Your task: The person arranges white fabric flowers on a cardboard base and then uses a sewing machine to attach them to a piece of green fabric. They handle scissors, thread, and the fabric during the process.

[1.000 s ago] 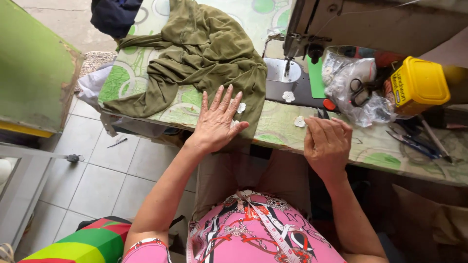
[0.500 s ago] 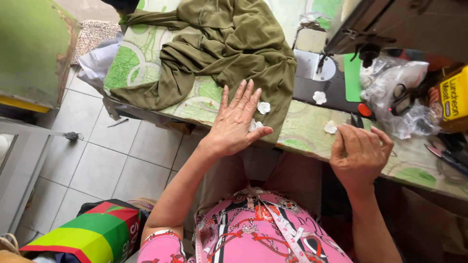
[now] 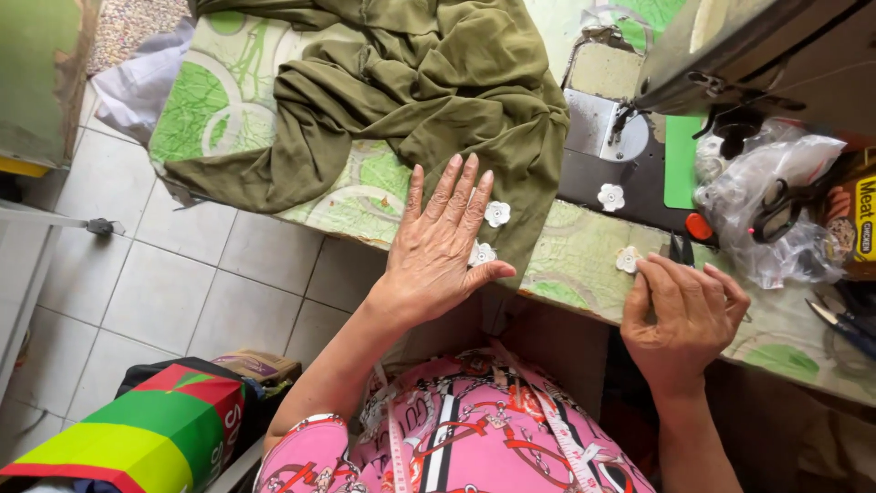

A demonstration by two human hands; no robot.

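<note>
The left hand (image 3: 447,246) lies flat and open, palm down, fingers spread, on the near edge of the worktop (image 3: 584,260). It grasps nothing. Its fingertips rest on the lower fold of an olive green cloth (image 3: 392,100), which is heaped across the middle of the worktop and hangs a little over the near edge. Two small white fabric flowers sit on the cloth by this hand: one flower (image 3: 496,214) just beside the index fingertip, and a second flower (image 3: 481,254) touching the hand between index finger and thumb.

The right hand (image 3: 684,310) rests further along the near edge, its fingers curled inward. Its fingertips touch a third white flower (image 3: 627,259) lying on the bare worktop; whether the fingers actually pinch it cannot be told. A fourth white flower (image 3: 610,196) lies on the dark base of the sewing machine (image 3: 721,64), which stands at the far right part of the worktop.

Right of the machine base a clear plastic bag (image 3: 776,210) holds black-handled scissors (image 3: 776,212). A measuring tape (image 3: 547,429) hangs over the person's pink patterned top. On the tiled floor near the left sits a striped bag (image 3: 146,438).
</note>
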